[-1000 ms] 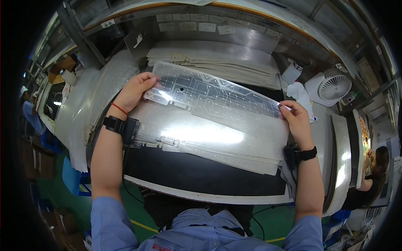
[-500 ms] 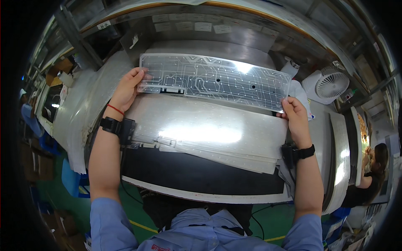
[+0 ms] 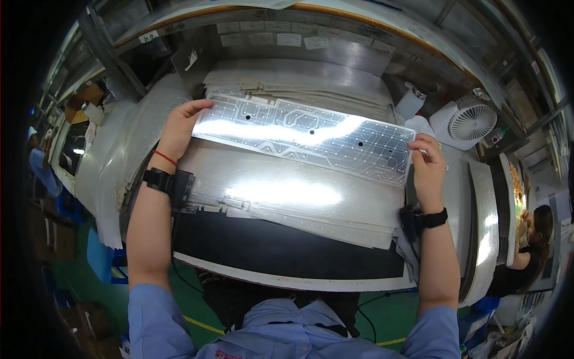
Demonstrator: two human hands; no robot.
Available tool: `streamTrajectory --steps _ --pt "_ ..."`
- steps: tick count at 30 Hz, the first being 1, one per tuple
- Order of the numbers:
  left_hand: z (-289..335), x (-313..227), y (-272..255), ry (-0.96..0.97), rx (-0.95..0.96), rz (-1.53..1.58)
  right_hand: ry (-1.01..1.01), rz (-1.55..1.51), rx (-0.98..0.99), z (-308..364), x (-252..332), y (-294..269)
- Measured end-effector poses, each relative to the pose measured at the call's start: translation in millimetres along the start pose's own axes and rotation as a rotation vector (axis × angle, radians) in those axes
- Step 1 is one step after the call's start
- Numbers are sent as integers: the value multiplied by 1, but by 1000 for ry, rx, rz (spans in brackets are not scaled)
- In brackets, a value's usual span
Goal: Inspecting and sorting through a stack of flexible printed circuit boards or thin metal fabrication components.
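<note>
A clear keyboard membrane sheet (image 3: 335,149) with silver printed traces and a few black dots is stretched between my two hands, tilted so its right end hangs lower. My left hand (image 3: 177,128) pinches its upper left corner between thumb and fingers. At the opposite end, my right hand (image 3: 429,167) has its fingers closed on the right edge. Beneath the sheet lies a fanned stack of similar clear sheets (image 3: 287,170) on the black mat (image 3: 287,245). Bright glare hides part of the traces.
Behind is another sheet stack (image 3: 275,73). More sheets lie at left (image 3: 104,161) and right (image 3: 483,227). A white fan (image 3: 472,124) and a pale container (image 3: 411,103) stand back right. A shelf edge (image 3: 239,16) runs overhead. A co-worker (image 3: 529,257) sits far right.
The membrane sheet has been turned over: its notched long edge, formerly nearest me, is now on the far side. It sits a little closer, uncovering the rear stack.
</note>
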State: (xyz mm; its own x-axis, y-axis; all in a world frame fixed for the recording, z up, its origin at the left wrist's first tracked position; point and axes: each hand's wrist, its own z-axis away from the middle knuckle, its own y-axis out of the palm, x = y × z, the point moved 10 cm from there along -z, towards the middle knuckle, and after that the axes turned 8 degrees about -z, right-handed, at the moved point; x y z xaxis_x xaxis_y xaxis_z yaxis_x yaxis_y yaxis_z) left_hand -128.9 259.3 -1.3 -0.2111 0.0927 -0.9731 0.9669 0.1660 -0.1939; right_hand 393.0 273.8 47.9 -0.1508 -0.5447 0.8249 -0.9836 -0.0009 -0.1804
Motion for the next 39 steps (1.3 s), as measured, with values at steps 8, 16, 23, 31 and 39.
streamTrajectory --steps 8,16,23,31,39 --pt "-2 2 -4 23 -1 18 0 56 -1 -1 -2 -2" --pt "0 -8 0 38 -77 -6 24 65 -34 -3 -2 -1" --pt "0 8 8 -127 37 54 416 -118 102 8 -43 13" --pt "3 11 -2 -156 -28 62 539 148 210 16 -49 17" --pt "4 11 -5 -197 -41 -75 480 53 436 21 -31 36"
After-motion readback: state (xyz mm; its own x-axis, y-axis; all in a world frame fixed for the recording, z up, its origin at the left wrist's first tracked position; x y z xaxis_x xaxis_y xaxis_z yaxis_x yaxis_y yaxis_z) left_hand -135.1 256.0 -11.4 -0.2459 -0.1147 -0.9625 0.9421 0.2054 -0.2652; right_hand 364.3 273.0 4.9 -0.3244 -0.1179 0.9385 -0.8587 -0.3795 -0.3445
